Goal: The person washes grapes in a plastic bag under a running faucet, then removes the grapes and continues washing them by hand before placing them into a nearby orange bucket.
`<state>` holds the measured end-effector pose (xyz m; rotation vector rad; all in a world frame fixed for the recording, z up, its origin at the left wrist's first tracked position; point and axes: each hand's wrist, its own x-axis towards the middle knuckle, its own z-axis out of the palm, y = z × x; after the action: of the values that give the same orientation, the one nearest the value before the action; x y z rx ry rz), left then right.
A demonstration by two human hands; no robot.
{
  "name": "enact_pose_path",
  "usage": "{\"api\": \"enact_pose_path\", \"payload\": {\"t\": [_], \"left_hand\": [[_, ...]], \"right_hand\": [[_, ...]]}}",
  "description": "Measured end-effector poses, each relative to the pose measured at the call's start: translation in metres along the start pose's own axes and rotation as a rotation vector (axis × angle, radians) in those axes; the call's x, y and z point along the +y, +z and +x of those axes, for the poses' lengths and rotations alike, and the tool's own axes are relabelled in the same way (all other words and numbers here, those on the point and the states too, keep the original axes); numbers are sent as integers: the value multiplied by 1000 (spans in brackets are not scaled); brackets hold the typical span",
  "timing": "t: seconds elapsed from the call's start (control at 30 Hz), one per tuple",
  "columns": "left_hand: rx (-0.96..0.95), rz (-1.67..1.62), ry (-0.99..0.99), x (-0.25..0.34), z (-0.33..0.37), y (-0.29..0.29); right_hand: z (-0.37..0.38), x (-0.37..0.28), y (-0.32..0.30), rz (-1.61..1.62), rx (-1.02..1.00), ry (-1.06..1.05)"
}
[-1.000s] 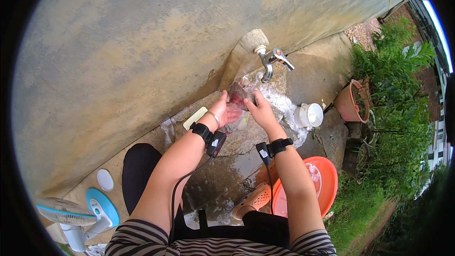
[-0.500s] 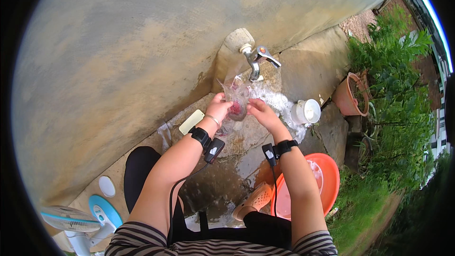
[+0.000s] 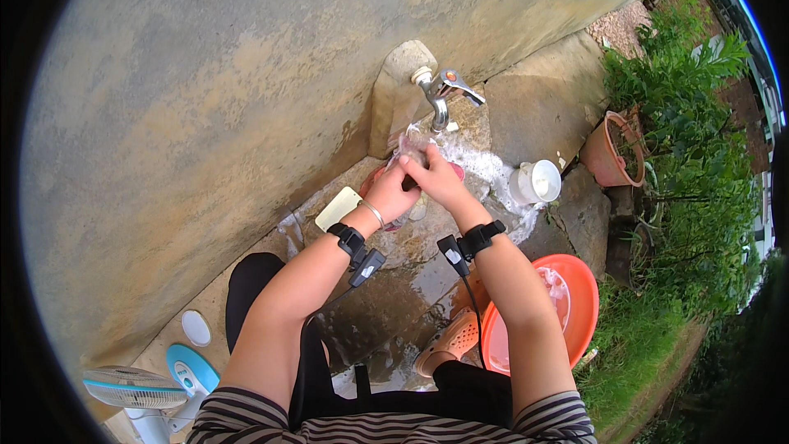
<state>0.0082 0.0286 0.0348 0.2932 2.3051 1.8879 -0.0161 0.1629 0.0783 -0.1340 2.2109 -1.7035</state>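
Beneath the chrome tap point(image 3: 440, 108), my left hand point(image 3: 389, 197) and my right hand point(image 3: 442, 183) meet, fingers closed and thumbs close together. Between them is a thin see-through sheet point(image 3: 408, 145) with pinkish-red patches. Most of it is hidden by my hands, and whether it is plastic or sheer cloth I cannot tell. Something reddish shows beside both hands. Next to my left wrist lies a cream rectangular slab point(image 3: 338, 209) with rounded corners. White suds point(image 3: 485, 171) spread over the stone to the right of my right hand.
A white tub point(image 3: 538, 182) stands right of the suds. An orange basin point(image 3: 587, 300) with soapy contents sits by my right forearm. The wall point(image 3: 214, 90) rises behind the tap. A fan point(image 3: 136, 388) stands lower left; a flowerpot point(image 3: 606, 156) and plants are at right.
My hands have come together, and the see-through sheet, spread between them before, is now bunched and mostly covered. The right hand has moved left. The view has shifted slightly.
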Motion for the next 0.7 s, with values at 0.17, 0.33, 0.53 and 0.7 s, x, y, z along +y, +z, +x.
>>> {"api": "enact_pose_path", "payload": {"t": [0.17,0.33,0.53,0.7], "left_hand": [[215,-116,-112,-14,7,-4],[220,-165,-167,-15,8,-18],[274,-237,-162,-24,-6,-33],[327,-183,-153,2,3,-26]], "right_hand": [[16,-7,5,-56,25,-112],[44,-9,-1,-313,25,-67],[84,-19,-2,-901,-144,-169],[99,6,-7,-774,1,-58]]}}
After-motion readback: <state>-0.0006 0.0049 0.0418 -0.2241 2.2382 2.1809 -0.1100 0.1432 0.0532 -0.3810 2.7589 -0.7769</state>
